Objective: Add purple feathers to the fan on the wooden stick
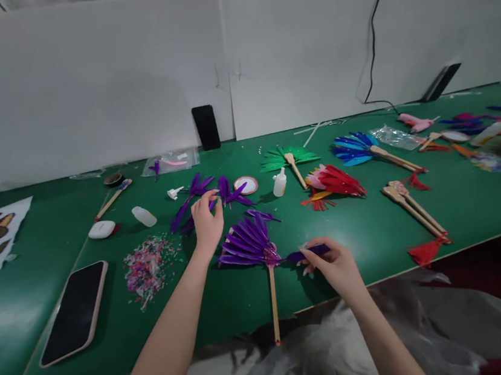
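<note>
A purple feather fan (248,242) lies on the green table, its wooden handle (274,306) pointing toward me and reaching past the front edge. My right hand (333,262) pinches a single purple feather (295,257), whose quill end reaches the right side of the fan's base. Up and to the left, my left hand (209,220) is over loose purple feathers (200,186), thumb and fingertips drawn together. What lies between those fingertips is too small to make out. Another loose purple feather (260,215) rests just above the fan.
Nearby are a glue bottle (280,182), a round white dish (245,185), a second bottle (144,216), a pile of coloured bits (150,266) and a phone (76,312). Green (290,158), red (334,182) and blue (355,149) feather fans lie right, beside bare fan sticks (413,210).
</note>
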Tool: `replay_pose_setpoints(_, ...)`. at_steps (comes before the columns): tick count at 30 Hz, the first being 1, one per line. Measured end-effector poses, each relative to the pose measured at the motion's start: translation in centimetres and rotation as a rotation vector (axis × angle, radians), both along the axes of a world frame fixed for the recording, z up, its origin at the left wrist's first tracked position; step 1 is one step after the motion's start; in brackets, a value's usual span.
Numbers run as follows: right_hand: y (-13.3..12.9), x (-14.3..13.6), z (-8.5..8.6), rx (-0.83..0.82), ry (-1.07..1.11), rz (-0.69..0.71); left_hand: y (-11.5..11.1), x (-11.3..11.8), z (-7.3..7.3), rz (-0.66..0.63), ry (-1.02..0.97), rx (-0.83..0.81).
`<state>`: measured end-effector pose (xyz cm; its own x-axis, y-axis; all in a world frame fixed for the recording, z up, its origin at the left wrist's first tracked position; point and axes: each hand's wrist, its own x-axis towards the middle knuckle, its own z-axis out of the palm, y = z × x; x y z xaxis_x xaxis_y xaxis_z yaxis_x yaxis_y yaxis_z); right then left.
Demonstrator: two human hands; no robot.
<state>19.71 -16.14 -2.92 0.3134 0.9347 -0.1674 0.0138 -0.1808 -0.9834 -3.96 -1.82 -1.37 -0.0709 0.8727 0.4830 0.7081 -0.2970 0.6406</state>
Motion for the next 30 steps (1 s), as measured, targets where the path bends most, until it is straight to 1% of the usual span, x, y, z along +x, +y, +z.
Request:
replay_pose_setpoints(6,0.0,-0.1,0.0,-0.008,-0.027,-0.009,-1.1,0.9,1.4,-0.092,0.070,0.013)
replay_pose_setpoints(10,0.0,-0.3,-0.2,-0.002,-0.048,-0.021,-2.5,2.0,2.2,-0.197,0.183,0.007)
replay_pose_setpoints(13,-0.1,-0.5,-0.3,0.002,-0.069,-0.023,-3.8,3.2,2.0,-0.318,0.302,-0.016)
replay_pose_setpoints(15,-0.1,-0.5,-0.3,0.004,-0.082,-0.023,-4.8,4.1,1.5,-0.369,0.383,-0.024)
replay_pose_setpoints(19,-0.1,-0.7,-0.1,0.004,-0.103,-0.025,-6.7,5.8,0.8,-0.351,0.506,0.029)
replay_pose_setpoints(23,-0.2,-0.7,0.0,0.001,-0.116,-0.025,-8.2,6.9,0.4,-0.400,0.556,0.064)
replay_pose_setpoints(26,-0.2,-0.7,0.1,-0.004,-0.123,-0.026,-8.8,7.3,0.2,-0.424,0.576,0.067)
replay_pose_setpoints(30,-0.2,-0.7,0.1,-0.008,-0.135,-0.021,-9.1,7.5,0.1,-0.434,0.619,0.061)
